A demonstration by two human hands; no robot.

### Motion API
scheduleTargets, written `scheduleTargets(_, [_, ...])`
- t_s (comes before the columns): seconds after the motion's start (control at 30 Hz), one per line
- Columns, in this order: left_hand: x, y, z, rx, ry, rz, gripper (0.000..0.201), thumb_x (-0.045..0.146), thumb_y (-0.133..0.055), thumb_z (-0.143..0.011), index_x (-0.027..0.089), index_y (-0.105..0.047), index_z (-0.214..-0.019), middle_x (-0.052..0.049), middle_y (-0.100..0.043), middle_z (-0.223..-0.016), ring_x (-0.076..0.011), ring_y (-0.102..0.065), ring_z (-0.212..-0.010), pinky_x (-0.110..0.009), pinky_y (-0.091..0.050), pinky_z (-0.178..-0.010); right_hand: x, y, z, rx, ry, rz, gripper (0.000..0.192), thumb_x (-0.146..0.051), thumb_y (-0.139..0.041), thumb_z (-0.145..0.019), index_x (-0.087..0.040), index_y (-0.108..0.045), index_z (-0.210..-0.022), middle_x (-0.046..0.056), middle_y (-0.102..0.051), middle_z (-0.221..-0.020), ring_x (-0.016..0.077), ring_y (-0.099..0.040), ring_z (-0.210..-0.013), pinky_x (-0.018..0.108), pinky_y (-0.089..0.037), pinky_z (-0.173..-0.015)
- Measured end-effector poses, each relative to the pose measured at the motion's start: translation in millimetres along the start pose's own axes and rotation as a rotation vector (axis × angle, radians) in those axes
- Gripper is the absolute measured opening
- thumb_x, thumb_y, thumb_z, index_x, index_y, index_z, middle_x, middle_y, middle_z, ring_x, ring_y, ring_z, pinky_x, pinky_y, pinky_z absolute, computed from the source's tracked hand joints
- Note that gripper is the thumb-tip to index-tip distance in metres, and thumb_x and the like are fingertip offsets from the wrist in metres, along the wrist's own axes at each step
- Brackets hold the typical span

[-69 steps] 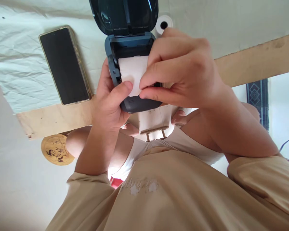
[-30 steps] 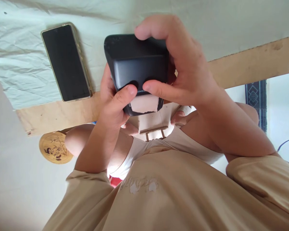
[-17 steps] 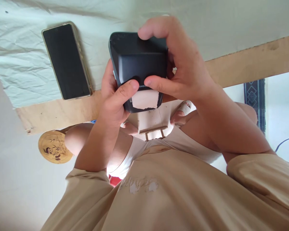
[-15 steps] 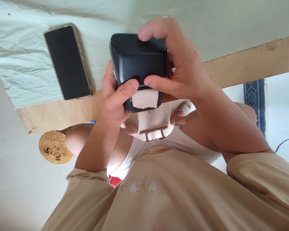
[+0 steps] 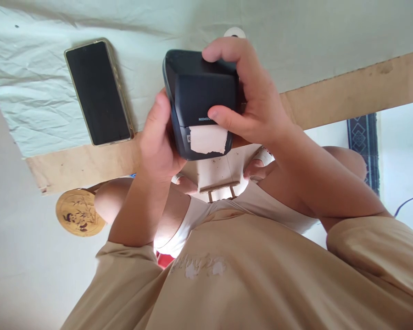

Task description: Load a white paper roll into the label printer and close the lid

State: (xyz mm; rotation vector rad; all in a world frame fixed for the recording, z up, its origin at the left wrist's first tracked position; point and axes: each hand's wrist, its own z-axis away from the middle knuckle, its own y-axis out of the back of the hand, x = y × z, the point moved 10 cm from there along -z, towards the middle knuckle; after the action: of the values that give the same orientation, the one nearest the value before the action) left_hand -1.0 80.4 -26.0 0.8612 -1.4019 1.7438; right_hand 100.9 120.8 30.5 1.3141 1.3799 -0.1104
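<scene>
Between my hands is a black label printer (image 5: 203,94), raised at the near side of the table. A torn-edged strip of white paper (image 5: 208,139) sticks out of its slot, just below the pale brand lettering. My left hand (image 5: 158,137) grips the printer's left side, thumb along the edge; its other fingers are mostly hidden underneath. Around the right side is my right hand (image 5: 253,91), with the index finger on the top cover and the thumb on the front near the lettering. Behind that hand a white roll (image 5: 234,33) shows in part on the tablecloth.
A phone (image 5: 98,94) in a clear case lies screen up on the pale green cloth (image 5: 151,27), left of the printer. The table's bare wooden edge (image 5: 351,82) runs along the near side. Below are my knees, a round wooden stool (image 5: 79,213) and a low wooden bar (image 5: 219,187).
My left thumb has moved off the printer's front to its left edge. The printer has shifted slightly right, uncovering the brand lettering. More of the white roll shows.
</scene>
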Motion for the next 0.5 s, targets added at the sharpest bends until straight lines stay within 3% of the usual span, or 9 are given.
scheduleTargets(0.17, [2, 1.2, -3, -0.044, -0.042, 0.090, 0.037, 0.042, -0.036, -0.097, 0.020, -0.065, -0.104, -0.009, -0.070, -0.120, -0.0260, -0.050, -0.139, -0.043, -0.039, -0.121, -5, 1, 1, 0.033, 0.055, 0.017, 0.055, -0.051, -0.042, -0.091, -0.012, -0.045, -0.131, 0.008, -0.052, -0.137, 0.0116, -0.053, -0.129, 0.026, -0.048, -0.112])
scheduleTargets(0.33, [6, 1.5, 0, -0.012, -0.077, 0.095, 0.041, 0.049, -0.033, -0.098, 0.020, -0.063, -0.098, -0.008, -0.070, -0.119, -0.0247, -0.048, -0.142, -0.045, -0.037, -0.123, -16, 10, 1, 0.136, 0.187, -0.014, 0.048, -0.045, -0.048, -0.089, -0.013, -0.049, -0.125, 0.008, -0.056, -0.130, 0.0117, -0.052, -0.129, 0.030, -0.046, -0.115])
scheduleTargets(0.5, [3, 2.6, 0, -0.004, -0.055, 0.068, 0.040, 0.050, -0.040, -0.095, 0.020, -0.065, -0.104, -0.010, -0.068, -0.125, -0.0277, -0.041, -0.147, -0.045, -0.032, -0.126, -7, 3, -1, 0.080, 0.102, -0.083, 0.049, -0.046, -0.047, -0.090, -0.014, -0.046, -0.126, 0.006, -0.054, -0.132, 0.0096, -0.054, -0.126, 0.029, -0.048, -0.115])
